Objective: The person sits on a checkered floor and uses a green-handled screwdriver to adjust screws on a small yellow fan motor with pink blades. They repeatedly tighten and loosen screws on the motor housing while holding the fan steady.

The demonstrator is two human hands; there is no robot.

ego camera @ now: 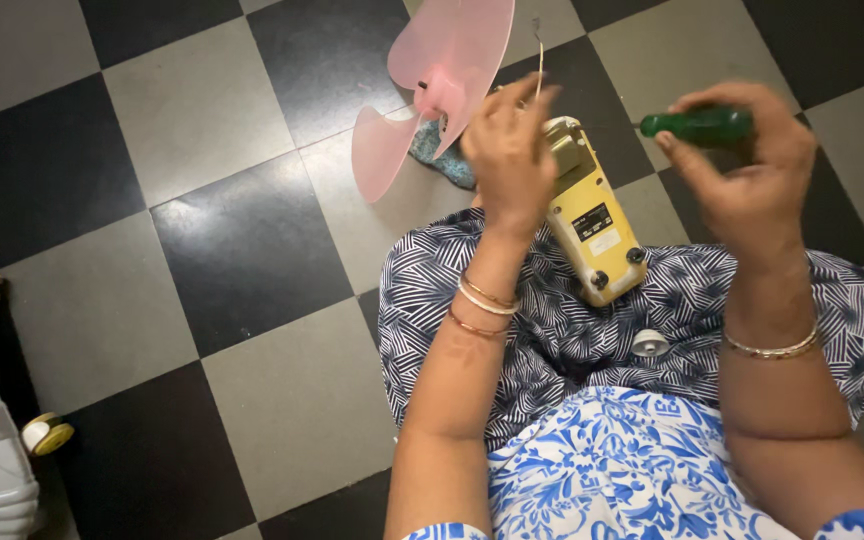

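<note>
Right hand is gripping green screwdriver handle at 1 o'clock; left hand fingers pinching closed at yellow fan motor housing on my lap; pink blade at 12; keeping driver square, I judge

Two labels on a yellow device, centre of frame

A small black rectangular label sits above a pale, whitish rectangular label on the yellow casing, just right of centre.
</note>
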